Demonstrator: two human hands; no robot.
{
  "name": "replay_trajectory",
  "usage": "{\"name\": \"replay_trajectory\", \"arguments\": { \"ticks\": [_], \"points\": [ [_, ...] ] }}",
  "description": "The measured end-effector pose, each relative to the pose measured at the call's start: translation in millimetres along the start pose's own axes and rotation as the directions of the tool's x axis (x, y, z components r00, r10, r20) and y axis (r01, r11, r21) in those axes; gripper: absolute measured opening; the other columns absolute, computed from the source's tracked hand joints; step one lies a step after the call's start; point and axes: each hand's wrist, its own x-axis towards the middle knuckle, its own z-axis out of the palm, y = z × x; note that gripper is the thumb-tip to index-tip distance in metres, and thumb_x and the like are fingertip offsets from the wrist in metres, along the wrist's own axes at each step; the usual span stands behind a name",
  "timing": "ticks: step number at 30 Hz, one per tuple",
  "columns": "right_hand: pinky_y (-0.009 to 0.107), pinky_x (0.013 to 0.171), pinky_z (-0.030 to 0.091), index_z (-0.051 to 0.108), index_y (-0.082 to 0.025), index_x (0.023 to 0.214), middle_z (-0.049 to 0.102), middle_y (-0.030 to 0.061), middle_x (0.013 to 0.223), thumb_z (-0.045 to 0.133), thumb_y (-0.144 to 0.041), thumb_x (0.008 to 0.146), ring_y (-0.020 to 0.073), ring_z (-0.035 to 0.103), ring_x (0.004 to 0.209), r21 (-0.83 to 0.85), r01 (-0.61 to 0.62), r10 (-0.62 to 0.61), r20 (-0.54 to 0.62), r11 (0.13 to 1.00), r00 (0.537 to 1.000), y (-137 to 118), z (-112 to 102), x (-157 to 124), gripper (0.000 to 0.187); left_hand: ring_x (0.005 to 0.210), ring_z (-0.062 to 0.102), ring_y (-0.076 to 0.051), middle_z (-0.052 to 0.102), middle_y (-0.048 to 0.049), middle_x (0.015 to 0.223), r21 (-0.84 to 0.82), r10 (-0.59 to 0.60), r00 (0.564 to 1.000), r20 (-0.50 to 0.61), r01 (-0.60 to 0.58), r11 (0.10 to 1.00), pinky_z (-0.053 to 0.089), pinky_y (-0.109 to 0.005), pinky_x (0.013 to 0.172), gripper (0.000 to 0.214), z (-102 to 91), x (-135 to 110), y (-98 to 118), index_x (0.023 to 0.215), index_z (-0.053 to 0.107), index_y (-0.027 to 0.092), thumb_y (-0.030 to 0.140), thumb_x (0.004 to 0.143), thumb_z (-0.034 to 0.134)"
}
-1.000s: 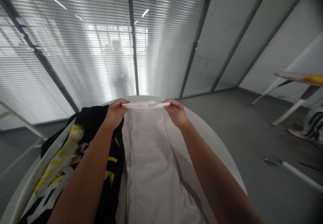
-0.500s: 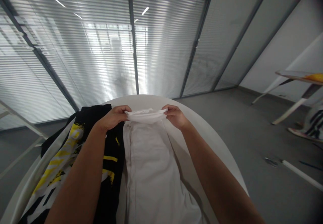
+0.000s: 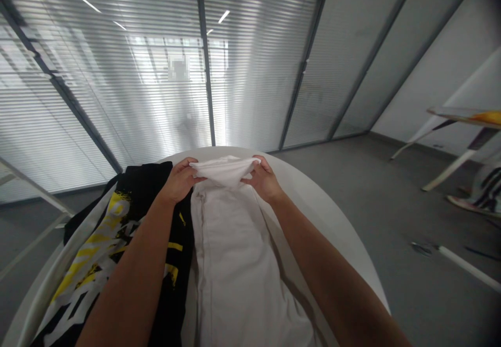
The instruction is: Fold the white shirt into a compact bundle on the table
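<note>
A long white garment (image 3: pixel 235 253) lies stretched away from me on a round white table (image 3: pixel 332 222). My left hand (image 3: pixel 180 180) is closed on the left corner of its far end. My right hand (image 3: pixel 263 180) is closed on the right corner. Between them the far end is lifted and sags in a loose fold. A black garment with yellow and white print (image 3: pixel 113 242) lies on the table to the left, partly under my left forearm.
Glass walls with blinds stand behind the table. Grey floor lies to the right, with a white table leg frame (image 3: pixel 450 164), a striped cloth (image 3: pixel 487 190) and a white rod (image 3: pixel 465 268) on the floor. A white rail (image 3: pixel 35 195) runs at the far left.
The hands came closer together and the far end of the white garment, first pulled taut, has gone slack and bunched between them.
</note>
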Motion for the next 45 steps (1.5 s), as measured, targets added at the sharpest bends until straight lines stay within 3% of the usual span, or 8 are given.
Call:
{"name": "replay_trajectory", "arguments": {
  "ticks": [14, 23, 28, 30, 32, 36, 40, 45],
  "points": [
    [0.032, 0.076, 0.051, 0.067, -0.025, 0.09, 0.066, 0.001, 0.086, 0.073, -0.044, 0.068, 0.0177, 0.061, 0.083, -0.029, 0.252, -0.253, -0.186, 0.967, 0.95, 3, 9, 9, 0.03, 0.076, 0.061, -0.013, 0.061, 0.0028, 0.074, 0.03, 0.075, 0.993, -0.092, -0.072, 0.997, 0.055, -0.032, 0.079, 0.023, 3.8, 5, -5, 0.077, 0.062, 0.019, 0.02, 0.06, 0.077],
    [0.031, 0.071, 0.049, 0.075, -0.021, 0.079, 0.068, 0.0025, 0.076, 0.071, -0.025, 0.063, 0.0171, 0.061, 0.074, -0.131, 0.045, -0.033, 0.096, 0.99, 0.995, -15, -31, 4, 0.017, 0.067, 0.059, -0.014, 0.064, -0.0033, 0.072, 0.167, -0.164, 0.968, 0.191, 0.133, 0.977, 0.047, -0.023, 0.064, 0.016, -18.3, -5, 7, 0.076, 0.069, 0.015, 0.014, 0.06, 0.072],
    [0.033, 0.073, 0.05, 0.075, -0.016, 0.077, 0.071, 0.0084, 0.082, 0.069, -0.025, 0.062, 0.0215, 0.064, 0.08, -0.357, -0.15, 0.274, 0.327, 0.922, 0.905, -35, -47, -2, 0.018, 0.076, 0.063, -0.023, 0.068, -0.0129, 0.077, 0.233, -0.333, 0.881, 0.336, 0.265, 0.936, 0.049, -0.032, 0.07, 0.02, -22.8, -9, 23, 0.073, 0.071, 0.011, 0.024, 0.061, 0.062],
    [0.033, 0.073, 0.05, 0.075, -0.015, 0.083, 0.071, 0.01, 0.087, 0.067, -0.027, 0.065, 0.0221, 0.064, 0.085, -0.448, -0.224, 0.399, 0.347, 0.866, 0.849, -36, -48, -3, 0.023, 0.079, 0.064, -0.024, 0.067, -0.0123, 0.078, 0.252, -0.365, 0.899, 0.241, 0.305, 0.918, 0.051, -0.034, 0.071, 0.022, -20.6, -8, 24, 0.075, 0.067, 0.012, 0.029, 0.062, 0.06],
    [0.032, 0.071, 0.051, 0.072, -0.016, 0.089, 0.069, 0.0092, 0.088, 0.065, -0.028, 0.069, 0.0211, 0.063, 0.086, -0.508, -0.288, 0.463, 0.259, 0.811, 0.847, -31, -45, -1, 0.025, 0.076, 0.063, -0.021, 0.064, -0.0076, 0.077, 0.31, -0.371, 0.929, -0.007, 0.354, 0.882, 0.053, -0.034, 0.068, 0.02, -17.5, -5, 20, 0.074, 0.062, 0.015, 0.032, 0.064, 0.06],
    [0.027, 0.06, 0.05, 0.064, -0.018, 0.09, 0.065, 0.0051, 0.082, 0.064, -0.026, 0.072, 0.016, 0.06, 0.074, -0.633, -0.421, 0.427, -0.154, 0.65, 0.891, -5, -34, 7, 0.019, 0.061, 0.059, -0.017, 0.058, -0.0018, 0.067, 0.455, -0.41, 0.832, -0.373, 0.549, 0.701, 0.055, -0.035, 0.059, 0.021, -14.4, 1, 3, 0.08, 0.056, 0.017, 0.035, 0.07, 0.061],
    [0.022, 0.053, 0.046, 0.06, -0.018, 0.098, 0.062, 0.0016, 0.075, 0.07, -0.021, 0.068, 0.0137, 0.057, 0.064, -0.719, -0.446, 0.299, -0.333, 0.533, 0.894, 20, -25, 11, 0.032, 0.058, 0.061, -0.02, 0.061, -0.003, 0.069, 0.58, -0.468, 0.766, -0.44, 0.641, 0.503, 0.054, -0.035, 0.055, 0.03, -11.4, 1, -7, 0.091, 0.059, 0.018, 0.041, 0.073, 0.065],
    [0.022, 0.048, 0.043, 0.061, -0.017, 0.099, 0.059, 0.0001, 0.071, 0.071, -0.018, 0.063, 0.0139, 0.056, 0.058, -0.816, -0.434, 0.224, -0.374, 0.382, 0.9, 26, -23, 11, 0.037, 0.069, 0.061, -0.019, 0.065, -0.0063, 0.09, 0.688, -0.433, 0.791, -0.433, 0.6, 0.408, 0.052, -0.03, 0.058, 0.033, -4.6, 2, -8, 0.098, 0.064, 0.018, 0.036, 0.071, 0.07]
  ]
}}
